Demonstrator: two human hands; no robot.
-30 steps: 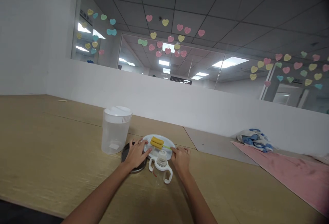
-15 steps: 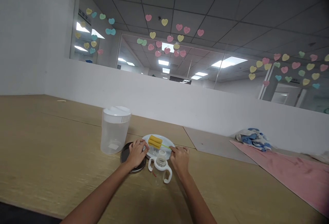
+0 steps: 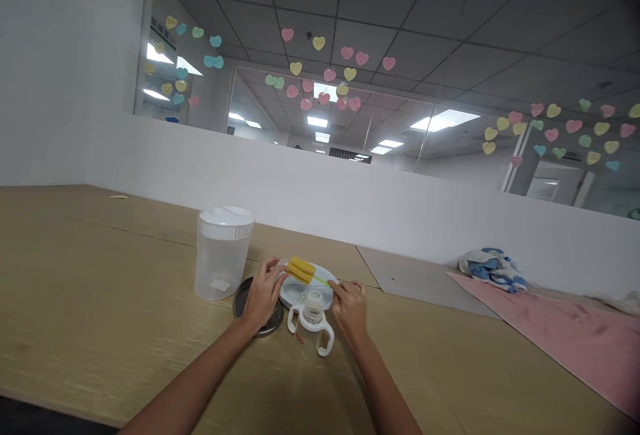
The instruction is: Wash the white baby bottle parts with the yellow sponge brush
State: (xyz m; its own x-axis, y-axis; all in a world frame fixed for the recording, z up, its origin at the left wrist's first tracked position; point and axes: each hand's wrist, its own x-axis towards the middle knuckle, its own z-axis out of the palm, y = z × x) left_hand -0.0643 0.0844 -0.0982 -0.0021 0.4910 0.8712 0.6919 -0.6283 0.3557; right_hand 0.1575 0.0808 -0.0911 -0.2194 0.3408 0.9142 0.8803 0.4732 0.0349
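A bottle brush with a yellow sponge head (image 3: 301,270) and a thin green handle is held slantwise over a white plate (image 3: 324,276). My right hand (image 3: 350,308) is closed on the end of its handle. My left hand (image 3: 266,292) has its thumb and fingertips at the sponge's left end and seems to pinch it. Just in front of the plate stands a clear baby bottle (image 3: 307,338) with a white two-handled collar and an uncovered neck. Beneath my left hand lies a dark round lid or dish (image 3: 270,325), partly covered.
A translucent plastic pitcher (image 3: 223,255) with a white lid stands left of the plate. At the right lie a pink cloth (image 3: 560,328) and a crumpled blue-and-white cloth (image 3: 493,268). A white wall (image 3: 320,188) with windows rises behind the table (image 3: 125,302).
My left hand has risen from the plate's left rim to the sponge end. The brush has lifted slightly off the plate, with my right hand still on its handle.
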